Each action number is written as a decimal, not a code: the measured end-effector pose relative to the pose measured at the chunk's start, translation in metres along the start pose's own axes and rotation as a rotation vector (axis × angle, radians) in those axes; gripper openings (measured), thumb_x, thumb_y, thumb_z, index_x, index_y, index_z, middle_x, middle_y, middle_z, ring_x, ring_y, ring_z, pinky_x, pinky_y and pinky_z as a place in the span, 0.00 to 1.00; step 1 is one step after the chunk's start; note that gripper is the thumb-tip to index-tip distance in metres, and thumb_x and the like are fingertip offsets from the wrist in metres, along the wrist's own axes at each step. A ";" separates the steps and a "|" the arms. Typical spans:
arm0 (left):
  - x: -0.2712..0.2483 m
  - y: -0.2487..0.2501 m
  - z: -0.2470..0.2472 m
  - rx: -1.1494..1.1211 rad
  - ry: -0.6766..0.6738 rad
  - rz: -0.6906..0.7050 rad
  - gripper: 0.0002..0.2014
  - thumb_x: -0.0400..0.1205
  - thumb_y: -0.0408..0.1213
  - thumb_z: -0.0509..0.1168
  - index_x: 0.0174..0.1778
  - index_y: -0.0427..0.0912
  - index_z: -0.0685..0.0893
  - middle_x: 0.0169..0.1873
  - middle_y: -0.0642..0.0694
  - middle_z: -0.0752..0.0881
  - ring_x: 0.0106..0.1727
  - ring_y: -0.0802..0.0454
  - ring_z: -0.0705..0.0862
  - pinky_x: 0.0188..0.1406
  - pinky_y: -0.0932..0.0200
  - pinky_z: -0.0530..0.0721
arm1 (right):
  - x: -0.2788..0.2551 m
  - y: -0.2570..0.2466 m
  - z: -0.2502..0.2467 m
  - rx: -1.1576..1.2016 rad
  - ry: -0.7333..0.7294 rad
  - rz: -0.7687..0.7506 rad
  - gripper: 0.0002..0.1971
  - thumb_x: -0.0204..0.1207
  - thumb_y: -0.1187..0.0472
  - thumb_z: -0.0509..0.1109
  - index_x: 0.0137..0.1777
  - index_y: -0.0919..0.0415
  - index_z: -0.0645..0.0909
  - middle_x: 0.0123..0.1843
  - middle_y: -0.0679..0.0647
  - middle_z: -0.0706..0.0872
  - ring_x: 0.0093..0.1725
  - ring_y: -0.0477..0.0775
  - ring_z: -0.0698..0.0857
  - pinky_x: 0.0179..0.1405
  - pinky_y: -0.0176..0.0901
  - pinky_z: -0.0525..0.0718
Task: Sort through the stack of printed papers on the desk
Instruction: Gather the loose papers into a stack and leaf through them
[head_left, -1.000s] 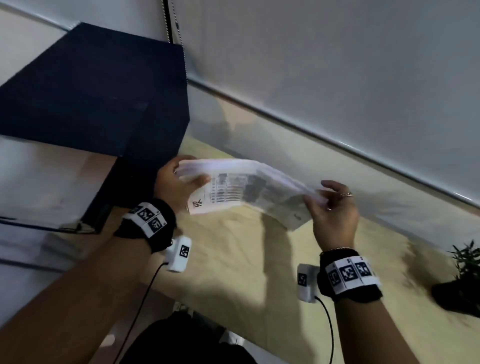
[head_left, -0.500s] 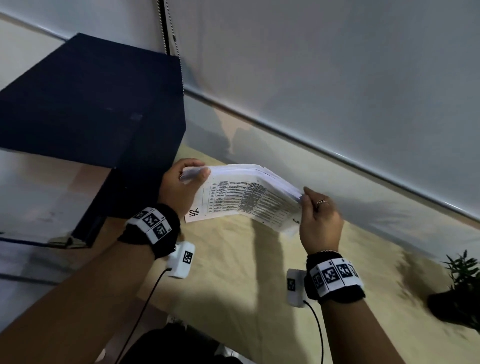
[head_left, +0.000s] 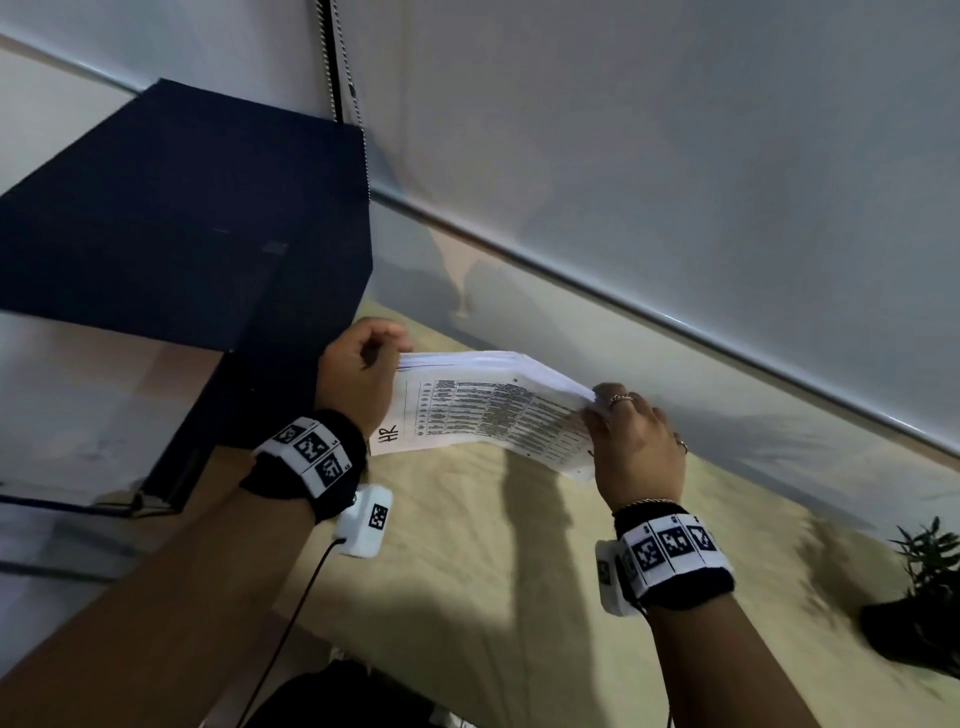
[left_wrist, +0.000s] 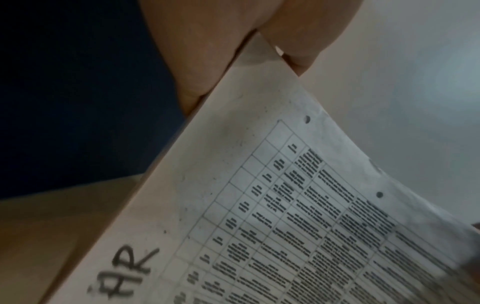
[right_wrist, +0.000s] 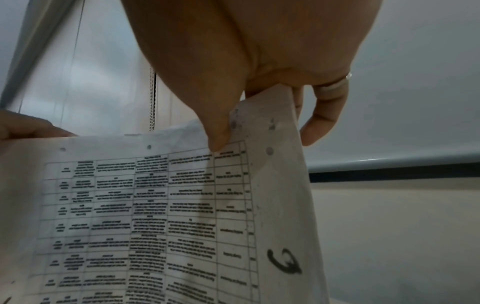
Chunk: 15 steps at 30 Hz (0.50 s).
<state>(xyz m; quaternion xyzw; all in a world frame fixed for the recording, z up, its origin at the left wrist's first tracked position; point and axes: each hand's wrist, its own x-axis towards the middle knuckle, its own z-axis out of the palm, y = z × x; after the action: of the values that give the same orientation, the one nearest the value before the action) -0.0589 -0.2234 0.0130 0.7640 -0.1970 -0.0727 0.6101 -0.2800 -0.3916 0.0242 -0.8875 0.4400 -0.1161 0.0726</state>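
Note:
A stack of printed papers (head_left: 483, 410) hangs in the air above the beige desk (head_left: 467, 571), held level between both hands. Its near sheet carries a printed table and a handwritten "HR" (left_wrist: 130, 271). My left hand (head_left: 358, 379) grips the stack's left end, thumb on top. My right hand (head_left: 631, 441) pinches the right end, thumb (right_wrist: 218, 131) pressed on the sheet (right_wrist: 155, 205) near the punched holes. A handwritten mark (right_wrist: 284, 261) sits near that end.
A dark blue box-shaped unit (head_left: 182, 223) stands at the left, close to my left hand. A grey wall with a rail (head_left: 675, 322) runs behind the desk. A small potted plant (head_left: 924, 597) sits at the far right.
The stack has sunk lower and flattened out. My right hand has closed from loose fingers at its edge to a firm pinch on the right end.

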 end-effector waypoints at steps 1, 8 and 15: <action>-0.001 0.004 -0.001 0.048 -0.065 0.042 0.08 0.78 0.33 0.69 0.43 0.53 0.86 0.39 0.59 0.88 0.39 0.71 0.85 0.42 0.68 0.82 | 0.001 0.000 -0.001 -0.004 -0.002 0.003 0.11 0.80 0.51 0.68 0.60 0.51 0.82 0.56 0.55 0.89 0.57 0.66 0.84 0.52 0.58 0.83; 0.004 0.043 -0.014 0.733 -0.322 0.228 0.07 0.76 0.49 0.71 0.45 0.51 0.88 0.35 0.54 0.88 0.38 0.50 0.85 0.43 0.55 0.84 | 0.002 -0.006 -0.024 0.022 0.019 0.007 0.08 0.79 0.53 0.70 0.52 0.54 0.84 0.48 0.58 0.91 0.49 0.68 0.88 0.48 0.56 0.83; 0.001 0.040 -0.005 1.136 -0.608 0.257 0.10 0.78 0.54 0.68 0.53 0.58 0.80 0.49 0.52 0.88 0.50 0.43 0.87 0.52 0.48 0.76 | -0.006 -0.011 -0.023 -0.145 -0.147 -0.056 0.11 0.79 0.47 0.69 0.59 0.47 0.82 0.51 0.54 0.92 0.52 0.63 0.89 0.56 0.55 0.81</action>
<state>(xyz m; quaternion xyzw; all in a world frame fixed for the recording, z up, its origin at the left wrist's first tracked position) -0.0645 -0.2269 0.0531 0.8831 -0.4580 -0.0965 0.0327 -0.2815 -0.3814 0.0483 -0.9085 0.4157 -0.0206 0.0372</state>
